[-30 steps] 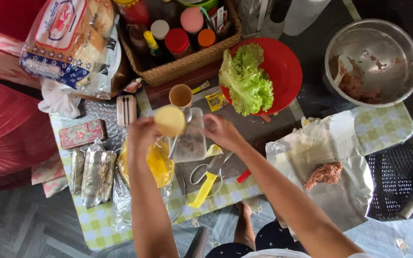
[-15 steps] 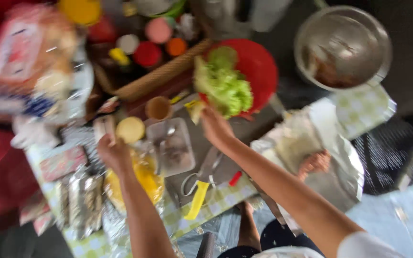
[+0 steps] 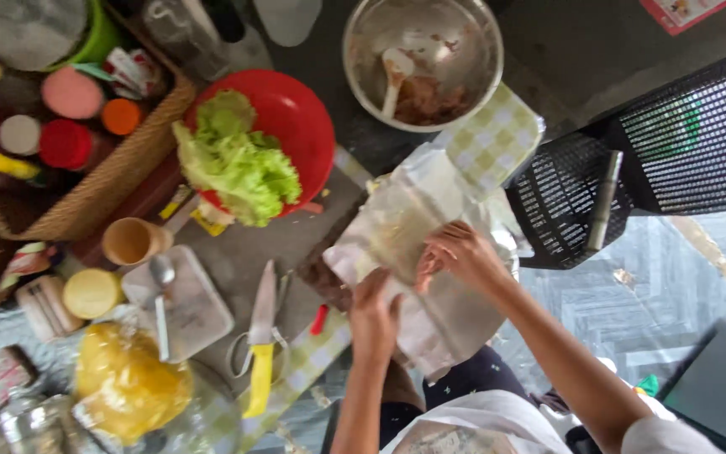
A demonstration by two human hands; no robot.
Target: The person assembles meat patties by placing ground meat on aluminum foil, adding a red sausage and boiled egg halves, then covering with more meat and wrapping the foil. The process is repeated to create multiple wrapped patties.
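My left hand [image 3: 376, 315] and my right hand [image 3: 457, 255] both rest on a crumpled sheet of clear plastic wrap [image 3: 405, 227] spread over the table edge. The left hand presses its near part; the right hand's fingers curl onto its middle. A dark patch shows under the wrap beside the left hand. A yellow-handled knife [image 3: 260, 345] lies just left of the left hand. A red plate [image 3: 296, 118] with green lettuce [image 3: 237, 164] sits farther back.
A metal bowl [image 3: 422, 59] with a spoon and brown mix stands at the back. A wicker basket [image 3: 102, 181] of jars is at the left. A yellow bag [image 3: 128, 387], small tray [image 3: 186, 307], cup [image 3: 132, 241] and black mesh chair [image 3: 682, 143] surround the spot.
The view swung right. My left hand left the yellow lid near the tray and my right hand left the lettuce; both have come onto the plastic wrap.
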